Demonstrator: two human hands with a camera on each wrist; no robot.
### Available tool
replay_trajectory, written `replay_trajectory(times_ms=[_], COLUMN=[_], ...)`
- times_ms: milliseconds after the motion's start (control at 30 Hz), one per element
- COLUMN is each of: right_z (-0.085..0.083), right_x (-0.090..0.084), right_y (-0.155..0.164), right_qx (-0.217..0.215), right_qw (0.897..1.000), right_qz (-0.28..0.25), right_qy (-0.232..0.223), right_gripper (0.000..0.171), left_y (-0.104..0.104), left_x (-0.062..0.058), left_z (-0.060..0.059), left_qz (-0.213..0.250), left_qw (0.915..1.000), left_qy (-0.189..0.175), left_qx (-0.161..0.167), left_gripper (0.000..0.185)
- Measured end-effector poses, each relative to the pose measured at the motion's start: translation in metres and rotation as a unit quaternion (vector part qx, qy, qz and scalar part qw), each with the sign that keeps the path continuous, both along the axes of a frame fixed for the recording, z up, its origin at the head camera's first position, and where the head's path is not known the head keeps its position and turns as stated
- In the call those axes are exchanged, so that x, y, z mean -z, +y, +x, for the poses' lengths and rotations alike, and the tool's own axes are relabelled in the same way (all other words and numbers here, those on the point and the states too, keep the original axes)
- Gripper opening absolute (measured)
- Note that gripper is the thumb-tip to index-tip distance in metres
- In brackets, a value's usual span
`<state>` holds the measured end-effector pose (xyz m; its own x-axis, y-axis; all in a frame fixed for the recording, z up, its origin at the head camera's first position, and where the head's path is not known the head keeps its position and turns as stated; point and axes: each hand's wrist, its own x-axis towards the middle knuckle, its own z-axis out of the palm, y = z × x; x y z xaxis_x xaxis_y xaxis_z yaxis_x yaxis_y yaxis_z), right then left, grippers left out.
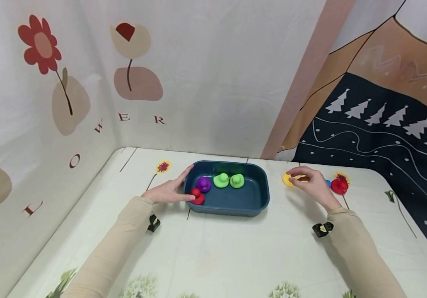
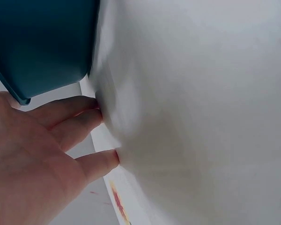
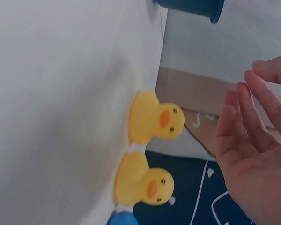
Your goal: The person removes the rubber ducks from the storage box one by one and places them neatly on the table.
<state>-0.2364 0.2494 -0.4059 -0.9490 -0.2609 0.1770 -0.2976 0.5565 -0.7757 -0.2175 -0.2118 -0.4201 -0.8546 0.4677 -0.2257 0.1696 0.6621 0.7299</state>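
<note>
Head view high, looking forward and down over the counter (image 1: 217,256), wrist views close beside it, left sharing the blue tub (image 2: 42,42), right the yellow ducks (image 3: 157,122)

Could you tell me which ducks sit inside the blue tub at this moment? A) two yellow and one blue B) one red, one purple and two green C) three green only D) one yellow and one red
B: the head view shows the blue tub holding a red duck, a purple duck and two green ducks; the yellow ducks stand outside it on the table.

Even, soft, bright lighting is recorded, with faint shadows cast under the tray (image 1: 232,209) and sleeves; wide-angle bowing is noted at the head view's edges, and motion blur across the left wrist view's centre.
</note>
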Motion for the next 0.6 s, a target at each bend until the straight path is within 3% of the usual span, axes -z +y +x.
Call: replay_trajectory(times_ms=[600], right_z=[0.003], right_x=[-0.009], right_y=[-0.038], right_qx=[-0.040], right_qw=[0.999], right_qz=[-0.021], right_qy=[-0.013], right_gripper=[0.026], left_y=[0.000], left_x=[0.001], left_z=[-0.001], left_qz=[-0.005], left_qw=[1.0000], left_qy=[0.006], left_qx=[0.001], left_gripper=[0.102])
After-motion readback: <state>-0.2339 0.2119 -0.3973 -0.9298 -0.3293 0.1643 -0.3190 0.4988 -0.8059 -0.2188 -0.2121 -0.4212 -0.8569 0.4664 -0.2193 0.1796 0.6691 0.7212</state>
